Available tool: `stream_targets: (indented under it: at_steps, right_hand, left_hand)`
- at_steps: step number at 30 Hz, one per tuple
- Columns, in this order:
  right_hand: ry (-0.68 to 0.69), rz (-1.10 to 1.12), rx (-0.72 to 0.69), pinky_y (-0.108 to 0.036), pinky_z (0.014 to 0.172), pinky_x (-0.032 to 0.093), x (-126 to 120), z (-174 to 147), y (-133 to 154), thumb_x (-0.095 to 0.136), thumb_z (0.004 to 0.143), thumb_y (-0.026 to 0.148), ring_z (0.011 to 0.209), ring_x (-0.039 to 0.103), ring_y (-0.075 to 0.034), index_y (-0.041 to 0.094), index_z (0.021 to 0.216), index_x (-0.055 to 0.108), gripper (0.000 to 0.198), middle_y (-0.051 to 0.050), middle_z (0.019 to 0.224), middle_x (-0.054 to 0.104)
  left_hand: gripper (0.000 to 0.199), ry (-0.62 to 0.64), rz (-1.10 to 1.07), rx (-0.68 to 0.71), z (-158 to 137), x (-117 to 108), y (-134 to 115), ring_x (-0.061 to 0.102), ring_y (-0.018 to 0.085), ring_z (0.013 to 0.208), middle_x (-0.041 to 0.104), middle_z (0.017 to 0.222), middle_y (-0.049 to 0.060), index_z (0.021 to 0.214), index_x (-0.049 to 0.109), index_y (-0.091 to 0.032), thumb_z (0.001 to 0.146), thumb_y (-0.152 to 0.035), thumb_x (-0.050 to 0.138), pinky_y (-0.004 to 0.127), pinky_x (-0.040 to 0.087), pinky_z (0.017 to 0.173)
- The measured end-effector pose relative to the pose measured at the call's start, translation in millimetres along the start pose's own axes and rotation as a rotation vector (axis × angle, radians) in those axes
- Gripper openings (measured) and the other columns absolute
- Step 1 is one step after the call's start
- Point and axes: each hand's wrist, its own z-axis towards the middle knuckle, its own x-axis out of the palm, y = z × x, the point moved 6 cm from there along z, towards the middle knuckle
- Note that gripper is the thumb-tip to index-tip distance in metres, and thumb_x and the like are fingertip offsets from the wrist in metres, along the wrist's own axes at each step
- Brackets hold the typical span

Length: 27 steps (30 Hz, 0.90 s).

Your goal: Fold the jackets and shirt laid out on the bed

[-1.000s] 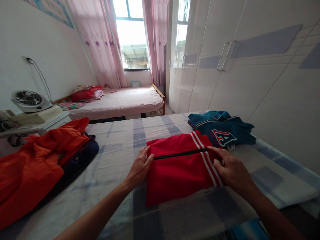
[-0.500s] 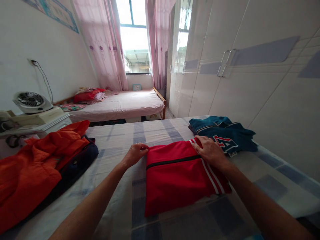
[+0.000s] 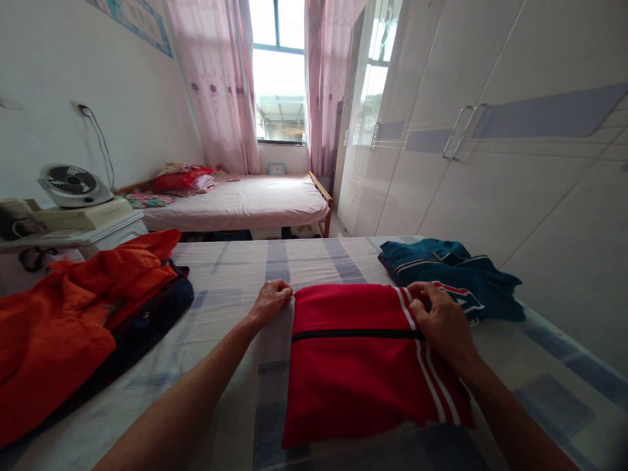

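A folded red jacket (image 3: 353, 379) lies flat on the checked bed sheet in front of me. A dark strip like a zip crosses it, and two white stripes run down its right side. My left hand (image 3: 271, 304) pinches its far left corner between thumb and fingers. At the far right corner, beside the stripes, my right hand (image 3: 444, 324) has its fingers bent and closed on the cloth; the fingertips are partly hidden. Just beyond that hand lies a folded teal garment (image 3: 426, 252) with a red and white letter patch, partly covered by my fingers.
An orange garment (image 3: 63, 327) is heaped over a dark navy one (image 3: 161, 314) at the left. A fan (image 3: 73, 184) stands on the white cabinet behind. Across the room is a pink-sheeted bed (image 3: 255, 203). White wardrobe doors (image 3: 471, 209) line the right side.
The jacket's far right part looks straighter and spread further right. My right hand has moved right and nearer, its fingers now bent. My left hand stays at its corner. The camera view has shifted slightly.
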Motion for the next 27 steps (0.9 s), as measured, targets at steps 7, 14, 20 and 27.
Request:
stream_targets:
  at_steps: [7,14,20,27]
  right_hand:
    - [-0.05,-0.033,-0.373,-0.048,0.103,0.034,-29.6,-22.9,57.2,0.042,0.088,0.023,0.125,0.043,-0.027,0.018,0.117,0.058,0.033,-0.011,0.125,0.057]
    - [0.255,0.029,-0.373,-0.045,0.1,0.041,26.3,-59.3,66.6,0.049,0.088,0.027,0.12,0.051,-0.026,0.02,0.116,0.062,0.031,-0.008,0.124,0.062]
    - [0.32,0.101,-0.3,-0.046,0.104,0.037,25.4,-53.9,58.0,0.048,0.088,0.03,0.124,0.048,-0.025,0.02,0.118,0.062,0.035,-0.008,0.127,0.06]
    - [0.281,0.458,0.051,-0.046,0.108,0.032,-29.5,-37.3,58.4,0.045,0.085,0.047,0.123,0.048,-0.026,0.019,0.118,0.062,0.046,-0.011,0.13,0.056]
  left_hand:
    - [0.04,0.166,-0.248,-0.139,-73.9,5.1,-9.6,0.066,0.019,0.082,0.067,0.091,0.008,0.098,0.059,-0.012,0.079,-0.048,0.059,0.032,0.053,0.072]
    - [0.042,0.584,-0.618,-0.335,-137.5,38.0,-19.6,0.065,0.022,0.093,0.068,0.108,0.012,0.114,0.06,-0.015,0.08,-0.04,0.063,0.031,0.052,0.076]
    - [0.032,0.46,-0.901,-0.414,-132.4,61.9,-35.3,0.068,0.02,0.079,0.072,0.092,0.01,0.102,0.065,-0.011,0.071,-0.019,0.067,0.029,0.052,0.074]
    - [0.036,0.41,-0.73,-0.099,-103.7,26.5,-138.0,0.063,0.016,0.062,0.07,0.078,0.004,0.094,0.067,-0.012,0.059,-0.006,0.059,0.027,0.051,0.061]
